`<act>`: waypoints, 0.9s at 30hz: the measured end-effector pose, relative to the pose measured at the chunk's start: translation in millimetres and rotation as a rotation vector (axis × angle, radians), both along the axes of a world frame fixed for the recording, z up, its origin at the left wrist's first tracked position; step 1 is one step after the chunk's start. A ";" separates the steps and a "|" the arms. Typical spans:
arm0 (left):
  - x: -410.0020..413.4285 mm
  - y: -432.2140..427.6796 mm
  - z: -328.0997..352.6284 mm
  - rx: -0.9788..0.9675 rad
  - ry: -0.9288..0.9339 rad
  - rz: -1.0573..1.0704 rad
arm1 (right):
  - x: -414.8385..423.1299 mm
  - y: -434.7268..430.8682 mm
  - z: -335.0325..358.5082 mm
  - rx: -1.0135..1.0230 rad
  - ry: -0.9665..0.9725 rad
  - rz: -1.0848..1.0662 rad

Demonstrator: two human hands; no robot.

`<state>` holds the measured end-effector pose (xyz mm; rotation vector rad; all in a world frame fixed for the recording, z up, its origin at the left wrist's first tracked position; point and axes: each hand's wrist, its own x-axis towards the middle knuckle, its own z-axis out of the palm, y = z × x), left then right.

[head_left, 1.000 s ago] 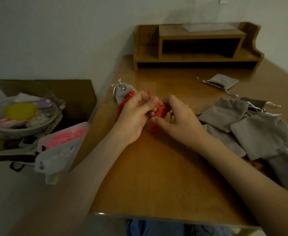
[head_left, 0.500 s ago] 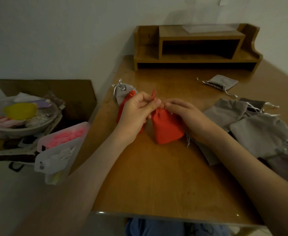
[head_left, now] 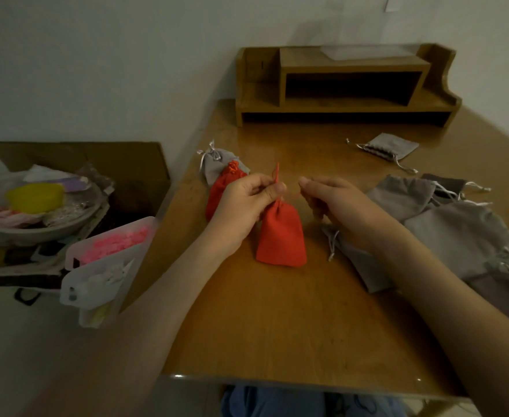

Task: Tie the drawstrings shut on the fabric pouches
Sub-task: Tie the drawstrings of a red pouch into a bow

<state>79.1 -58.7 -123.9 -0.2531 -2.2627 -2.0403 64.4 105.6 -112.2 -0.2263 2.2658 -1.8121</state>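
Head view: left hand (head_left: 247, 206) pinches a red string (head_left: 276, 173) between thumb and forefinger, just above the gathered neck of a red pouch (head_left: 281, 239); right hand (head_left: 340, 206), fingers curled, pinches the string's other end, near the left; the pouch lies mid-way along the table (head_left: 277, 332); a second red pouch (head_left: 220, 188) and a grey pouch (head_left: 215, 164) lie behind the left hand; more grey pouches (head_left: 457, 233) are heaped at right.

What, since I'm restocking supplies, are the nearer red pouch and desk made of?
Nearer red pouch: soft matte cloth, perhaps cotton; it gathers into folds at the neck. Desk: wood or veneer, semi-gloss; grain streaks and glints along the front edge.
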 end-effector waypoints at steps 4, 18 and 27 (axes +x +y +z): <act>-3.9 -1.5 -6.2 -0.124 0.023 0.042 | -0.4 -1.5 -0.1 -0.198 -0.099 0.012; -8.0 -2.4 -14.8 -0.371 0.089 0.097 | 4.9 -11.6 -7.6 0.052 0.316 0.143; -5.4 -1.2 -12.2 -0.446 0.094 0.044 | -1.9 -13.0 -15.6 0.169 0.438 0.003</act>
